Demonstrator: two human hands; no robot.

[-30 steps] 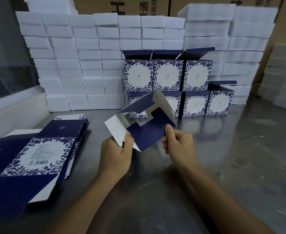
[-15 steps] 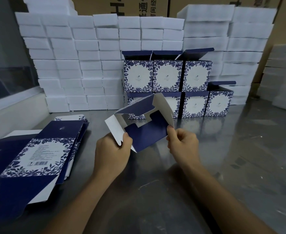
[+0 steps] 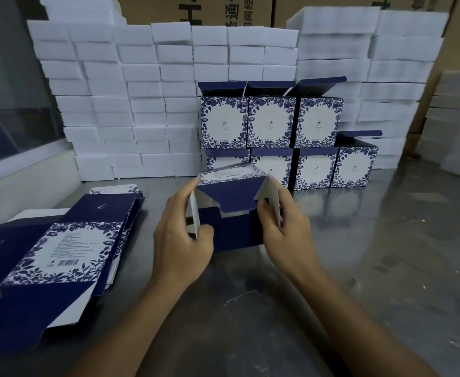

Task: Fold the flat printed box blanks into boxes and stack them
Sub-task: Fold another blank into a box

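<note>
Box (image 3: pixel 231 213) sits right between our hands, held up just above the bench (image 3: pixel 359 268) with its open end toward us, the half-folded flaps facing us. Left hand (image 3: pixel 182 240) pinches the white side flap and right hand (image 3: pixel 283 227) grips the opposite one, so both are clamped on it about equally close. We'd guess the flaps tuck inward next, then it joins the stack of boxes (image 3: pixel 291 137) straight ahead.

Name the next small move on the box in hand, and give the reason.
Probably press the white side flaps inward over the navy flap: the half-formed box is held by the left hand and right hand, with its end flaps not yet closed.
</note>
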